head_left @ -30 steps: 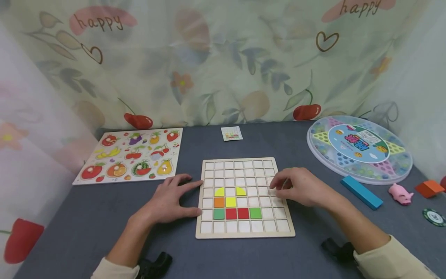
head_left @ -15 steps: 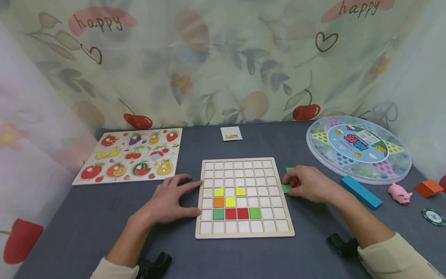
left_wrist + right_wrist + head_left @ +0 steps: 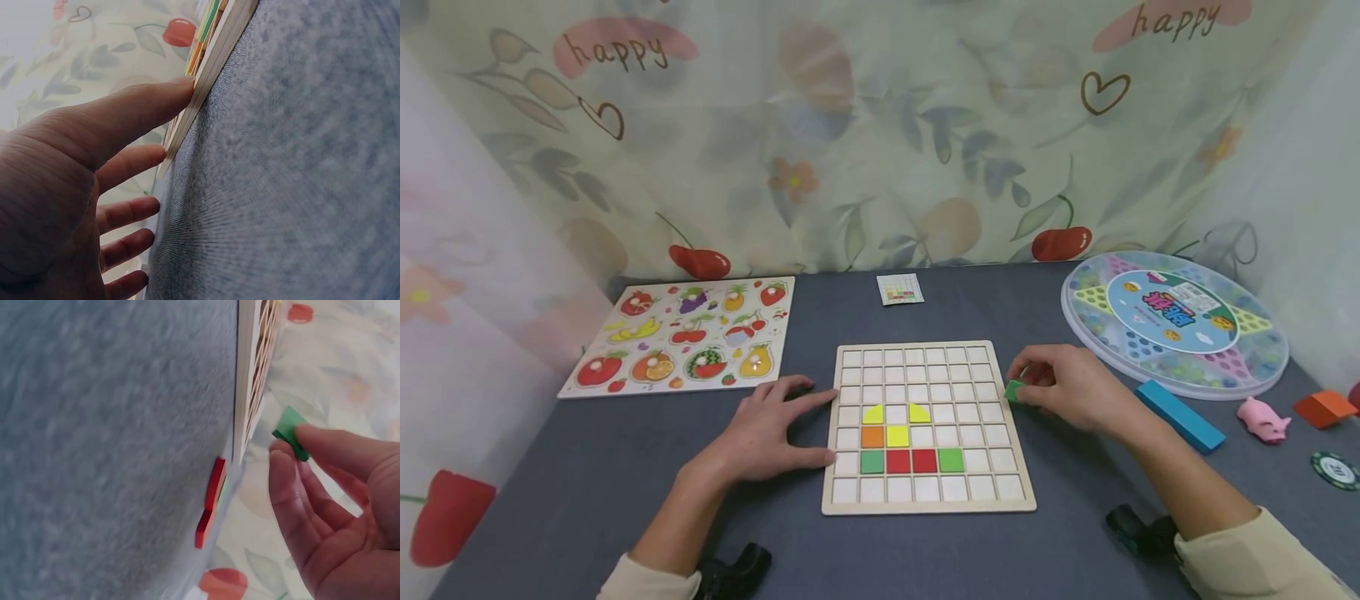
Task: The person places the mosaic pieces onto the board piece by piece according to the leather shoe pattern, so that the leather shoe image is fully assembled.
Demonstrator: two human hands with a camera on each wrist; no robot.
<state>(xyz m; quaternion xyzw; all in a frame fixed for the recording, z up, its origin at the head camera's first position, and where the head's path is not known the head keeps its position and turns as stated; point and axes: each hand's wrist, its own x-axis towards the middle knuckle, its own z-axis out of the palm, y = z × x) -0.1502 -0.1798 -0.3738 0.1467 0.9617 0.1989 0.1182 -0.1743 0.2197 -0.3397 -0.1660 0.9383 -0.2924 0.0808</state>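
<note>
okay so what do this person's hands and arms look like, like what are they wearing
The left hand and right hand are bare, with no gloves or rings showing. The left sleeve and right sleeve are cream, ending short of the wrists. Beside them sit a left black device and right black device.

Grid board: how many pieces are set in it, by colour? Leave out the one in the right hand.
Yellow pieces: 3
Red pieces: 2
Green pieces: 2, one darker
Orange piece: 1
Total: 8
</note>
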